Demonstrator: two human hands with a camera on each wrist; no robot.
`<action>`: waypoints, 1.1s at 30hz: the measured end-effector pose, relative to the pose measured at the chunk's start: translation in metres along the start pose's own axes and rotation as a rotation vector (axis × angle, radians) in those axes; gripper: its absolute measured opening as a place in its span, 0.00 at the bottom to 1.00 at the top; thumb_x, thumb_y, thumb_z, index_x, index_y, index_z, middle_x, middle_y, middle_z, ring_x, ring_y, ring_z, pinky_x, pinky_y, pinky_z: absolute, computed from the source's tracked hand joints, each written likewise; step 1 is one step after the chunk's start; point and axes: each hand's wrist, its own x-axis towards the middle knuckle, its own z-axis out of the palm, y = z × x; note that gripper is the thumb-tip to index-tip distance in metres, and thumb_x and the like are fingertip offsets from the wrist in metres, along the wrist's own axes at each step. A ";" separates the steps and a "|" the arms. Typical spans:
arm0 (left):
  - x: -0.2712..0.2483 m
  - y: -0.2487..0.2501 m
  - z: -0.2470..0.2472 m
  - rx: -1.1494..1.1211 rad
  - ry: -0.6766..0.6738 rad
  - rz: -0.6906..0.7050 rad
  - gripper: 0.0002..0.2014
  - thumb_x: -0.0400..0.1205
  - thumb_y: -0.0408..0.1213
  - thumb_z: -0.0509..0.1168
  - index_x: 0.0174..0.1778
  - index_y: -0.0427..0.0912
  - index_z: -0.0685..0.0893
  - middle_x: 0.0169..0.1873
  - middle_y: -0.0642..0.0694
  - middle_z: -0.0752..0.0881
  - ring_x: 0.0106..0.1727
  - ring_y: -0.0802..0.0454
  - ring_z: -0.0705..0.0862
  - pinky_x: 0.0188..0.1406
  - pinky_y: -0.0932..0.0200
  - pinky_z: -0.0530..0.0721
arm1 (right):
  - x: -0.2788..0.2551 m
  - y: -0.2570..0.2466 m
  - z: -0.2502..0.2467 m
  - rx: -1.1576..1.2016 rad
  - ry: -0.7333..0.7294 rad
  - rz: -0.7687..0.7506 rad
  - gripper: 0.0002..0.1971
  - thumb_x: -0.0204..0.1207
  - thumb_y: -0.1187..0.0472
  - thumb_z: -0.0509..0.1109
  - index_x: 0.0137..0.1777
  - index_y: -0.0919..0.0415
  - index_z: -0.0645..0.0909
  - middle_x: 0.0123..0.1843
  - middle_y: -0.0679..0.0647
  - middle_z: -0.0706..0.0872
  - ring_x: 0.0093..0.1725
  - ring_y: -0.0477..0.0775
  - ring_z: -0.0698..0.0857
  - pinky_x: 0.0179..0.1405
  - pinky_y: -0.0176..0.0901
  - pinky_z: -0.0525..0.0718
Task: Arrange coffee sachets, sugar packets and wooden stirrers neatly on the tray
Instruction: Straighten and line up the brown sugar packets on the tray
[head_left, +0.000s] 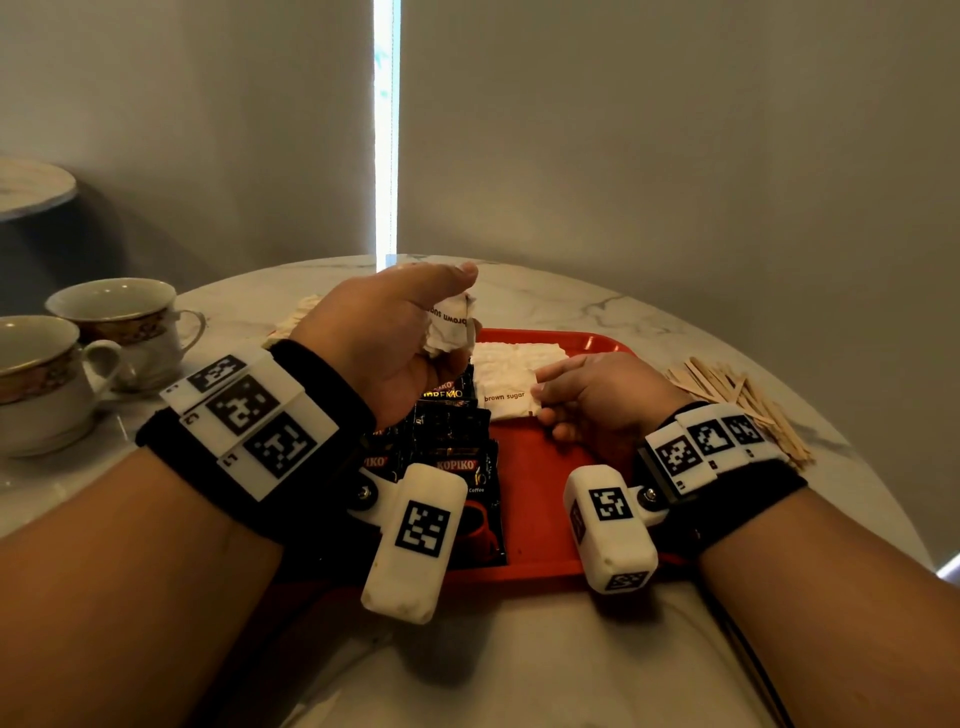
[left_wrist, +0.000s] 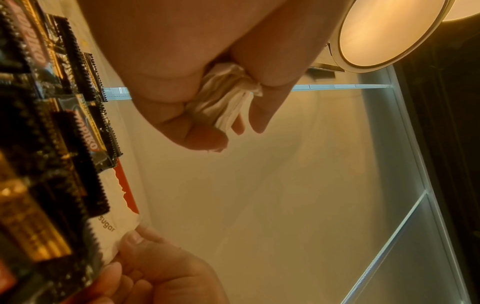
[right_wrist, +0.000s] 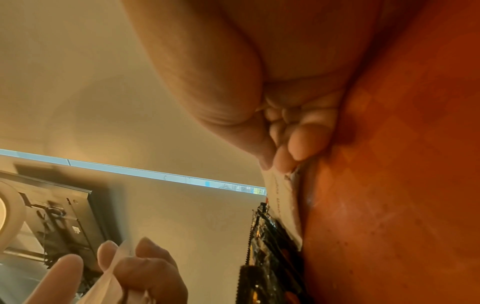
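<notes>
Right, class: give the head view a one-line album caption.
Left hand holds sugar packets; right hand sets one on the tray.

A red plastic tray (head_left: 540, 519) lies on a round marble table (head_left: 597, 306). On the tray's left part a row of black coffee sachets (head_left: 462, 467) overlaps; right of them, further back, lie white paper sugar packets (head_left: 511, 364). A heap of thin wooden stirrers (head_left: 743, 400) lies on the table, right of the tray. Two gold-banded porcelain cups (head_left: 67, 358) stand far left, with more loose white packets (head_left: 298, 317) between them and the tray.
</notes>
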 end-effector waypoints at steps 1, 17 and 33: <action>0.000 0.000 0.000 -0.010 -0.006 -0.006 0.11 0.82 0.37 0.71 0.57 0.38 0.81 0.42 0.42 0.83 0.34 0.50 0.84 0.24 0.62 0.82 | -0.001 -0.001 0.000 -0.005 -0.001 -0.003 0.09 0.79 0.76 0.70 0.57 0.67 0.83 0.38 0.60 0.86 0.29 0.51 0.85 0.25 0.41 0.83; -0.004 0.002 0.000 -0.070 -0.047 -0.042 0.10 0.81 0.28 0.58 0.53 0.34 0.84 0.57 0.33 0.79 0.50 0.39 0.82 0.33 0.55 0.87 | -0.007 -0.003 -0.001 0.037 0.046 -0.049 0.08 0.82 0.73 0.69 0.58 0.68 0.84 0.47 0.63 0.88 0.34 0.55 0.90 0.30 0.44 0.90; -0.002 -0.001 -0.002 0.044 -0.119 -0.054 0.13 0.83 0.26 0.61 0.63 0.36 0.81 0.61 0.32 0.88 0.53 0.38 0.89 0.40 0.51 0.90 | -0.023 -0.021 0.003 0.282 -0.192 -0.351 0.22 0.71 0.50 0.78 0.56 0.67 0.84 0.41 0.56 0.86 0.33 0.50 0.84 0.25 0.38 0.76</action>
